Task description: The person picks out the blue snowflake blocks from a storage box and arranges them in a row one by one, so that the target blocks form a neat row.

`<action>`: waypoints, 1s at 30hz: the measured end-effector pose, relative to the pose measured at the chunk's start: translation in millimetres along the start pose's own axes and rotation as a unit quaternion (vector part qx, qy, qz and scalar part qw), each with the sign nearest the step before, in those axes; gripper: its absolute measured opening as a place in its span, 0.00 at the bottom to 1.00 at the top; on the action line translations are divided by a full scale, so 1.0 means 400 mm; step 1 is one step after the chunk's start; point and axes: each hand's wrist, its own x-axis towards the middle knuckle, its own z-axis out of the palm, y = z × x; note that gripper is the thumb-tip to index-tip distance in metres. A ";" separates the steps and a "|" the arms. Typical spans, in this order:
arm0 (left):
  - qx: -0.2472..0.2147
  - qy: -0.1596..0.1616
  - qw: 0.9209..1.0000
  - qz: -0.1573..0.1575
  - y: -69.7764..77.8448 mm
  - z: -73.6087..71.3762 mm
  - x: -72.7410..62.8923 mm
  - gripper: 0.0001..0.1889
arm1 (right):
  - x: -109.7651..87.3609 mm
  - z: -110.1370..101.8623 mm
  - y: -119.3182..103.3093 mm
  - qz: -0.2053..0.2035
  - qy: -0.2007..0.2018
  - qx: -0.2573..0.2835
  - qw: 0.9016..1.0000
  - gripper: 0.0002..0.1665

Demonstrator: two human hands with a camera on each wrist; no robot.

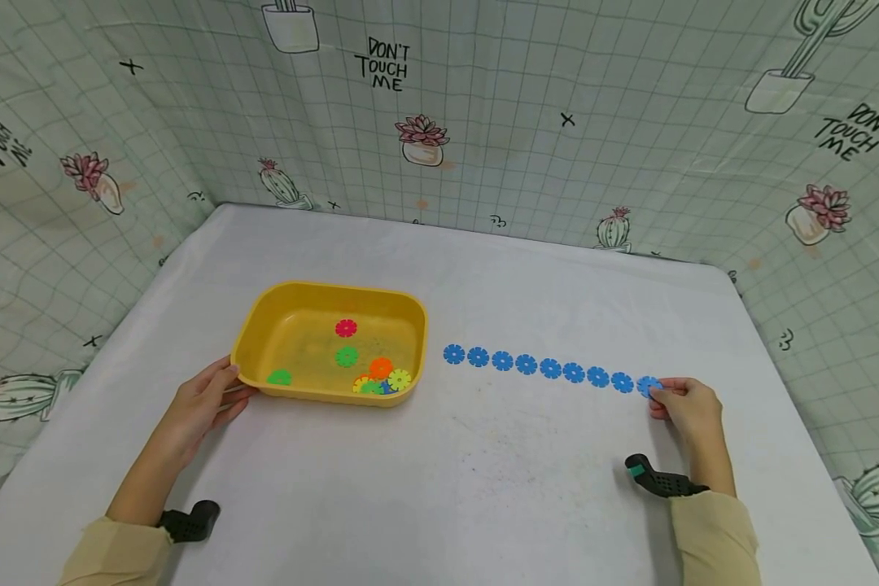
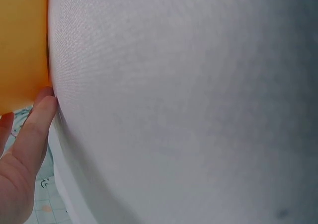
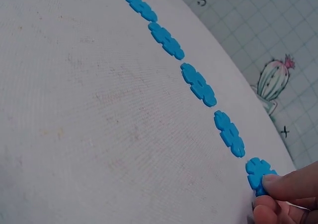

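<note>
My right hand (image 1: 692, 407) pinches a blue notched flower disc (image 1: 648, 387) between thumb and fingers, at the right end of a row. The other blue flower discs (image 1: 550, 369) lie flat, spaced slightly apart, in a line running left from it. In the right wrist view the held disc (image 3: 258, 172) is partly covered by the thumb. At the near left corner of a yellow tray (image 1: 322, 289), my left hand (image 1: 201, 399) touches the outer wall with fairly straight fingers. The left wrist view shows fingertips against the tray's side (image 2: 22, 45), low by the table.
Inside the tray lie a red disc (image 1: 346, 328), green discs (image 1: 347, 356), an orange disc (image 1: 382, 368) and a small pile with a yellow disc (image 1: 399, 379). A white cloth covers the table (image 1: 425, 488). Patterned curtains (image 1: 483, 163) stand behind and beside it.
</note>
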 end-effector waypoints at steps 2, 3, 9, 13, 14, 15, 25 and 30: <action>-0.001 0.000 1.000 0.002 0.000 0.000 0.000 0.34 | 0.000 -0.001 -0.002 0.006 -0.002 -0.008 1.000 0.22; 0.000 0.001 1.000 0.003 0.000 0.000 0.000 0.34 | -0.001 -0.001 -0.004 0.008 -0.003 -0.012 1.000 0.22; -0.005 0.012 1.000 -0.001 0.000 0.000 0.000 0.35 | 0.000 -0.003 -0.005 0.012 -0.006 -0.023 1.000 0.21; 0.005 0.004 1.000 0.004 -0.001 0.001 0.001 0.35 | 0.002 -0.005 -0.003 0.000 -0.008 -0.021 1.000 0.21; 0.006 0.003 1.000 0.005 -0.001 0.001 0.001 0.34 | 0.003 -0.005 -0.003 -0.003 -0.007 -0.021 1.000 0.21; 0.006 0.002 1.000 0.006 0.000 0.001 0.001 0.34 | 0.003 -0.004 -0.003 -0.005 -0.006 -0.021 1.000 0.20; 0.011 0.002 1.000 0.002 0.001 0.000 0.000 0.34 | 0.006 0.002 -0.001 -0.004 -0.005 -0.036 0.999 0.19; 0.011 0.004 1.000 0.001 0.002 0.001 0.000 0.34 | 0.003 -0.002 0.006 -0.009 -0.003 -0.035 0.999 0.24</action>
